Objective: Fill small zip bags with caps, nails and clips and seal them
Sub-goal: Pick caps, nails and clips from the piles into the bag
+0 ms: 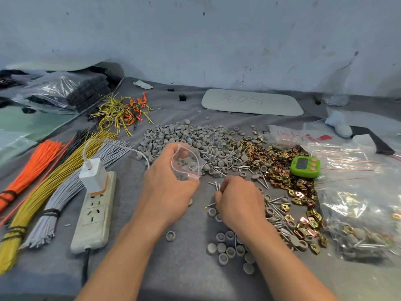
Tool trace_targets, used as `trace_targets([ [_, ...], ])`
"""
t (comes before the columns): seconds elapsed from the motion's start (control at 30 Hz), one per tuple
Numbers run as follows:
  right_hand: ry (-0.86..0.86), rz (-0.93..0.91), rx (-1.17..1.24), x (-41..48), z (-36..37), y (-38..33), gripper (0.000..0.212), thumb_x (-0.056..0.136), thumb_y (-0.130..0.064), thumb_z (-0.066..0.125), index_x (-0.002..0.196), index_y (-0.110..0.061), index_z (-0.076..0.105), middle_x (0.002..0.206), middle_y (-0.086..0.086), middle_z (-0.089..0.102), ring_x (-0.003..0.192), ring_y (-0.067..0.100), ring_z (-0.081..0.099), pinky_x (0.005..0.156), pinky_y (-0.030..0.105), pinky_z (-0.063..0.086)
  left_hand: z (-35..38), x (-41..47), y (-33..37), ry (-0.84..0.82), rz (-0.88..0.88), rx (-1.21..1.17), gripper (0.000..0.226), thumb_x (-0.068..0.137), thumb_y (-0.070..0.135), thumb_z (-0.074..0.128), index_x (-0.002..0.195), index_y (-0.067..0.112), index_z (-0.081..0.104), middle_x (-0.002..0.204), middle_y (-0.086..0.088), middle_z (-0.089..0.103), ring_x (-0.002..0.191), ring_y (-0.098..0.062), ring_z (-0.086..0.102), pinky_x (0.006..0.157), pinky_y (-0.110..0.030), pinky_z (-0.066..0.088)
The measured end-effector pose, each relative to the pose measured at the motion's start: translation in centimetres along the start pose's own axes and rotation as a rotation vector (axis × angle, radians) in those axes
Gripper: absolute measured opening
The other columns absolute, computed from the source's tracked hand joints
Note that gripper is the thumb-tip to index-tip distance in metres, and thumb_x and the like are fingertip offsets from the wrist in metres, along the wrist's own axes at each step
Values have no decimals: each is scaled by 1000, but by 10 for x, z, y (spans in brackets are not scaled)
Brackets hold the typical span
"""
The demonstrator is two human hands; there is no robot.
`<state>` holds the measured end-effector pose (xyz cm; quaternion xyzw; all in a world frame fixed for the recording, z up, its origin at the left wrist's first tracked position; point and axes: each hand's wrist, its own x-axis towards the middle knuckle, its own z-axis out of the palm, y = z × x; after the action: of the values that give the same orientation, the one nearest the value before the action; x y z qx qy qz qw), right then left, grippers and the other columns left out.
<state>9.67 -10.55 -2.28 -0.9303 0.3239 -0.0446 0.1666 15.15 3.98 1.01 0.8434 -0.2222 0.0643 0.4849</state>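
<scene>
Counter (184, 279): grey cloth, carries everything under both grips.
Big clear bags (358, 203): well right of the right grip, with mixed clips, nails and caps inside.
Wire bundles, well left of the left grip, fanned side by side: orange (36, 161), yellow (50, 183), grey (65, 196). All are tied near the near end.
White board (251, 102): far beyond both grips, flat by the wall, with handwriting on it.
Caps pile (184, 135): grey round caps, just beyond the left grip.
Clips pile (280, 159): gold metal clips, right of and beyond the right grip, running down along its right side.
Power strip (93, 213): just left of the left grip, with a white charger (93, 174) plugged into its far end.
Nails pile (219, 161): between caps and clips, just beyond the right grip.
Loose caps (227, 248): a small cluster beside the right wrist.
Timer (304, 167): green, sits on the clips, right of and beyond the right grip.

Left grip (167, 185): fingers curled round the zip bag (187, 161) and holding it off the counter. The bag is clear with a red seal line. Its mouth is open and a few grey caps are inside.
Right grip (238, 200): narrow, pinching a few held nails (217, 186) at the fingertips. It sits low over the counter, and the nails point toward the bag. The nails are near the bag's mouth, not touching it.
</scene>
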Motion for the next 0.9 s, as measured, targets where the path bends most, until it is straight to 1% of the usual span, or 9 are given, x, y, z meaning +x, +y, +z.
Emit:
trace_targets([
  [0.13, 8, 23, -43, -4, 5, -9, 14, 92, -22, 64, 105, -23, 68, 103, 5, 75, 98, 30, 69, 79, 36, 45, 4, -2, -3, -71, 20, 201, 45, 78, 18, 73, 107, 43, 51, 96, 24, 60, 85, -3, 50, 67, -18, 33],
  [0.23, 88, 65, 25, -7, 0, -3, 13, 91, -24, 61, 104, -25, 63, 99, 3, 73, 91, 29, 63, 84, 40, 47, 9, -6, -4, -212, 32, 219, 44, 78, 23, 75, 107, 45, 49, 99, 23, 60, 89, -5, 55, 68, -18, 37],
  [0.33, 182, 63, 356, -8, -17, 7, 9, 96, -24, 57, 95, -29, 65, 83, -6, 71, 79, 19, 66, 74, 37, 55, 15, -9, -3, -303, 35, 204, 45, 78, 27, 75, 107, 48, 47, 100, 25, 58, 90, 1, 55, 71, -15, 38],
  [0.4, 179, -8, 638, -10, -33, 10, 13, 92, -22, 64, 82, -28, 70, 71, -8, 72, 66, 12, 66, 65, 37, 59, 17, -10, -3, -307, 37, 203, 47, 77, 28, 75, 107, 50, 46, 100, 27, 57, 91, 0, 54, 74, -18, 39],
  [0.5, 108, -189, 868, -18, -55, 12, 16, 83, -14, 71, 75, -27, 76, 67, -4, 73, 57, 9, 63, 55, 31, 54, 18, -8, -2, -300, 33, 212, 42, 77, 32, 75, 107, 46, 47, 100, 22, 58, 93, -5, 55, 70, -21, 40],
  [0.57, 82, -275, 834, -22, -59, 11, 18, 82, -12, 75, 73, -27, 78, 64, -6, 72, 53, 5, 61, 52, 22, 48, 17, -7, 0, -312, 30, 202, 40, 76, 34, 75, 103, 45, 47, 96, 21, 59, 88, -1, 56, 68, -20, 42],
  [0.7, 104, -360, 589, -24, -51, 4, 21, 78, -14, 78, 67, -31, 77, 55, -15, 65, 47, 2, 54, 46, 12, 39, 20, -6, 4, -343, 29, 172, 41, 74, 35, 79, 99, 43, 47, 93, 18, 64, 85, -4, 61, 71, -32, 50],
  [0.8, 82, -361, 738, -24, -46, 0, 23, 84, -18, 78, 69, -36, 79, 56, -17, 67, 46, 1, 51, 44, 14, 39, 21, -4, 5, -325, 23, 123, 41, 75, 27, 79, 100, 43, 51, 92, 18, 68, 83, -1, 63, 72, -34, 51],
  [0.9, 204, -190, 934, -15, -46, 6, 19, 90, -22, 77, 77, -35, 82, 68, -18, 74, 55, -3, 62, 53, 17, 47, 19, -1, 4, -238, -28, -8, 35, 75, 13, 76, 98, 35, 62, 98, 18, 70, 93, -2, 65, 86, -33, 52],
])
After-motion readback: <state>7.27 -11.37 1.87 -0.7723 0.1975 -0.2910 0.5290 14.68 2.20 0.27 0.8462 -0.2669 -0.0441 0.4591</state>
